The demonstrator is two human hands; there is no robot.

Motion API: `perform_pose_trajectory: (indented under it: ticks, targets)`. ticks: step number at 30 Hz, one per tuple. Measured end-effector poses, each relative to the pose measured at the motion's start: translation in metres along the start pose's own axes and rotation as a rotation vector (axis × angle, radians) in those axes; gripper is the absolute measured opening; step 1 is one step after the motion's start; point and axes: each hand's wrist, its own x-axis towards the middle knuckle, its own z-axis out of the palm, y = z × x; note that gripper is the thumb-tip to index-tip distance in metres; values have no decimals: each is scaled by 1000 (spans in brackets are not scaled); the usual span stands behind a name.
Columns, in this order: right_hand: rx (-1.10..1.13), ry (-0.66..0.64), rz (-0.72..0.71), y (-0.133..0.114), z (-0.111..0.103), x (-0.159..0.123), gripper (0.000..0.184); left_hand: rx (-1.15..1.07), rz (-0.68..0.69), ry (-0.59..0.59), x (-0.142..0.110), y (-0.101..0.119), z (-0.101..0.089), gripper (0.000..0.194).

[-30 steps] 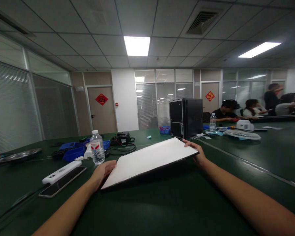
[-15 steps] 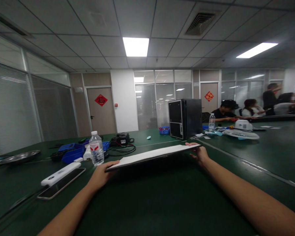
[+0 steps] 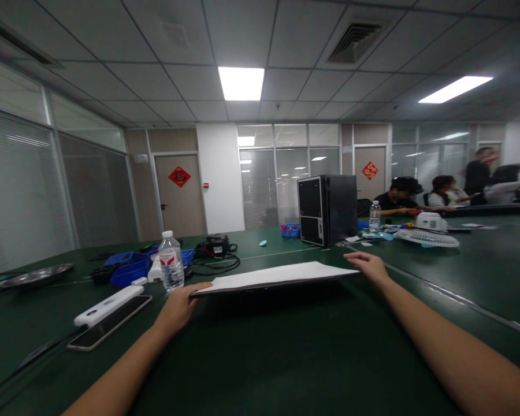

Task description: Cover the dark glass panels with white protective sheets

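A flat white panel with a dark underside is held nearly level just above the green table. My left hand grips its near left corner, thumb on top. At the panel's far right corner my right hand rests with the fingers curled over the edge.
A water bottle, a white bar-shaped device and a phone lie to the left. Blue bins and cables sit behind them. A black computer case stands beyond the panel. Several people sit at the far right.
The panel's far edge has come down from a tilted pose to almost flat. My right hand shifted from under the corner to its top edge.
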Motion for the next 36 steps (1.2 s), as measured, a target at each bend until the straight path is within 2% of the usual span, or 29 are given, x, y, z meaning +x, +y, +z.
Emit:
perform_pose_trajectory:
  ticks: [4,9,11,13,16,17,19,23,30,36]
  targets:
    - [-86,9,-231,-25,-3,-2,21,28,14,7,-1,1,2,44]
    - [-224,47,-528,-76,1,-13,15,46,23,-9,-3,7,6,40]
    - [-261,25,-634,-97,6,-24,16,51,23,-19,-3,9,8,39]
    - [-307,-79,-762,-116,18,-42,21,56,22,-28,-3,11,10,38]
    - [-481,-373,-1039,-137,48,-74,37,68,22,-40,-3,13,12,37]
    - [-553,-437,-1086,-140,60,-84,42,72,23,-43,-2,14,12,37]
    - [-681,-468,-1145,-142,82,-99,43,79,24,-47,-2,16,12,37]
    - [-763,-363,-1222,-132,103,-107,25,84,18,-52,-2,18,11,36]
    - [-670,-233,-1210,-121,97,-102,22,79,2,-16,-2,21,12,34]
    - [-633,-146,-1136,-121,88,-88,20,70,-1,20,-3,34,13,38]
